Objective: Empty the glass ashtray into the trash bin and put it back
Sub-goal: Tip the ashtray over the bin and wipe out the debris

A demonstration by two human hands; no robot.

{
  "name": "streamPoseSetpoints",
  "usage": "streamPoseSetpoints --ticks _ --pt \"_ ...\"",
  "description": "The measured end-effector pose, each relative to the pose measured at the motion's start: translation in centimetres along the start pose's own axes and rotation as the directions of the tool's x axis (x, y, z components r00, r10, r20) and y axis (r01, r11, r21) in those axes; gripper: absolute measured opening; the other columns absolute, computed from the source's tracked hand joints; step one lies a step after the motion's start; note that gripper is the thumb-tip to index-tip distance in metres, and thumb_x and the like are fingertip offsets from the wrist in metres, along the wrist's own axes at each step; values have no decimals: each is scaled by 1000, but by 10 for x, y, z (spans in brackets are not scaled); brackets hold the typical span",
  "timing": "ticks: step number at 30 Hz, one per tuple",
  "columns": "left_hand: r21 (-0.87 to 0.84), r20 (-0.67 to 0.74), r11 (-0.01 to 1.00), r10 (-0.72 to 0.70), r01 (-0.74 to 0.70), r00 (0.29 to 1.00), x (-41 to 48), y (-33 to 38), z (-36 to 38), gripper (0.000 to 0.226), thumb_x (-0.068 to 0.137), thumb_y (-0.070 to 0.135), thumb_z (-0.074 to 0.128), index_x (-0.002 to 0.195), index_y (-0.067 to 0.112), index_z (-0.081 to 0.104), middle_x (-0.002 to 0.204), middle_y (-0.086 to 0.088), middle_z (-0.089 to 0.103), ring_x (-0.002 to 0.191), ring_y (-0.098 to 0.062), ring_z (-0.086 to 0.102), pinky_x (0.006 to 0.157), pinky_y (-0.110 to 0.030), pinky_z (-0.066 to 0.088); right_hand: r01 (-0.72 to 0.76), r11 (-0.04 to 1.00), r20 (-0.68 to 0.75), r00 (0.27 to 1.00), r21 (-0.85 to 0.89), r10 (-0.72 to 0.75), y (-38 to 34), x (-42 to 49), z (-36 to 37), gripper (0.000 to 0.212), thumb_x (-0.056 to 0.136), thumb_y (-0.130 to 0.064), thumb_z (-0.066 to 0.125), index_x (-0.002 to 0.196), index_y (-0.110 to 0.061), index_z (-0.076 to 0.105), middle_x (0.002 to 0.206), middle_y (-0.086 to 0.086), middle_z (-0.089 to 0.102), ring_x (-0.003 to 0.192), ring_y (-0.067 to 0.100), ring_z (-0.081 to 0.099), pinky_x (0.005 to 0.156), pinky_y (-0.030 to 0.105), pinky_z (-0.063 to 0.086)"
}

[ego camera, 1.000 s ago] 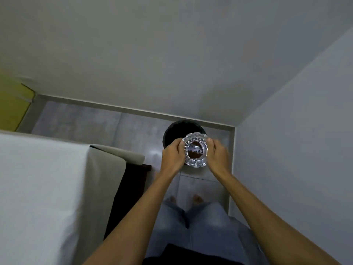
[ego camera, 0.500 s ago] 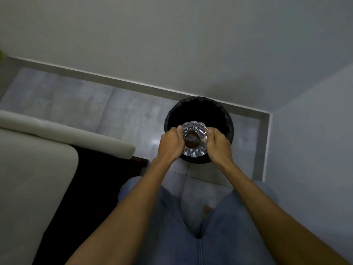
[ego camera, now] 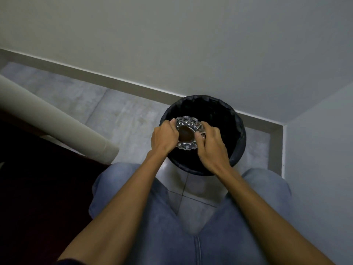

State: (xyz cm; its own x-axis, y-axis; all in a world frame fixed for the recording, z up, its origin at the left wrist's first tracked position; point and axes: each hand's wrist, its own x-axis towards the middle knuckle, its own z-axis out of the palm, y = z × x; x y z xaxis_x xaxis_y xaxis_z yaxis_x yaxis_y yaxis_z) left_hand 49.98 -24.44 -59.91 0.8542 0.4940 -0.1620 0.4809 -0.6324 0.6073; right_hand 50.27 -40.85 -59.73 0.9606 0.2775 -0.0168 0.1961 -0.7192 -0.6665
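A cut-glass ashtray (ego camera: 188,122) with dark brown contents in its bowl hangs over the left part of a round black trash bin (ego camera: 236,131). My left hand (ego camera: 165,137) grips its left side. My right hand (ego camera: 211,144) grips its right side, thumb on the rim. The ashtray sits roughly level, opening facing up toward me. The bin stands on the grey tiled floor in the corner of two pale walls. Its inside is dark and I cannot make out what lies in it.
A beige padded edge (ego camera: 57,119) of furniture over a dark base (ego camera: 38,188) runs along the left. Walls close in behind and to the right of the bin. My knees in blue jeans (ego camera: 152,226) are below the bin.
I have crouched lower and closer, so the bin looks larger. The ashtray, held in both hands throughout, has come from the bin's near rim to over its opening.
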Motion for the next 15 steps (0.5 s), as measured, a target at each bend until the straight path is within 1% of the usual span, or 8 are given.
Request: streamPoseSetpoints --ticks 2,4,5,7,9,11,13,15 --pt "21 -12 1000 -16 16 1000 5 1 2 53 103 42 25 101 7 65 105 -22 70 97 -41 64 73 -34 39 106 994 -4 994 -21 -106 1 -15 3 49 96 -50 43 141 -33 36 143 1 35 101 18 61 77 38 57" --pt "19 19 999 -39 38 999 11 2 0 54 103 41 25 97 5 66 102 -23 70 95 -40 64 72 -35 40 211 975 -8 977 -68 -212 4 -24 2 54 91 -48 55 138 -25 41 150 4 29 113 21 60 75 37 59" --pt "11 45 999 -49 49 998 13 2 -2 55 103 41 26 94 5 66 98 -23 70 93 -40 65 73 -35 43 258 961 -3 966 -100 -259 7 -26 1 57 88 -45 61 136 -20 44 152 6 27 117 22 59 74 35 60" --pt "-27 112 997 -62 65 992 16 1 -7 56 103 40 27 84 4 65 82 -21 71 82 -37 69 76 -36 51 327 931 2 944 -164 -331 11 -26 -1 56 86 -37 69 133 -14 50 152 12 30 117 26 59 74 35 61" --pt "-72 165 994 -70 82 984 15 2 -11 58 103 40 30 71 5 62 62 -16 67 65 -30 69 71 -32 53 359 908 -32 927 -217 -375 13 -22 -4 44 89 -27 69 128 -10 56 146 13 41 108 27 63 73 36 61" --pt "-96 196 990 -83 104 977 13 4 -13 57 103 40 32 65 7 59 51 -11 64 51 -23 66 61 -27 50 382 888 -72 908 -257 -412 13 -17 -7 31 93 -21 65 120 -7 61 134 12 54 98 27 66 70 38 60" --pt "-126 215 982 -113 143 970 10 5 -16 54 101 39 33 73 4 64 49 -10 64 43 -17 64 53 -24 49 426 850 -47 886 -309 -461 13 -12 -9 24 95 -19 63 114 -4 65 122 12 61 92 29 67 67 39 58" --pt "-195 207 966 -127 168 970 6 7 -19 54 101 37 32 82 1 66 52 -11 67 38 -14 64 47 -23 53 466 818 -10 867 -338 -498 13 -10 -10 24 97 -21 60 114 -5 66 113 12 64 86 31 67 64 42 57"
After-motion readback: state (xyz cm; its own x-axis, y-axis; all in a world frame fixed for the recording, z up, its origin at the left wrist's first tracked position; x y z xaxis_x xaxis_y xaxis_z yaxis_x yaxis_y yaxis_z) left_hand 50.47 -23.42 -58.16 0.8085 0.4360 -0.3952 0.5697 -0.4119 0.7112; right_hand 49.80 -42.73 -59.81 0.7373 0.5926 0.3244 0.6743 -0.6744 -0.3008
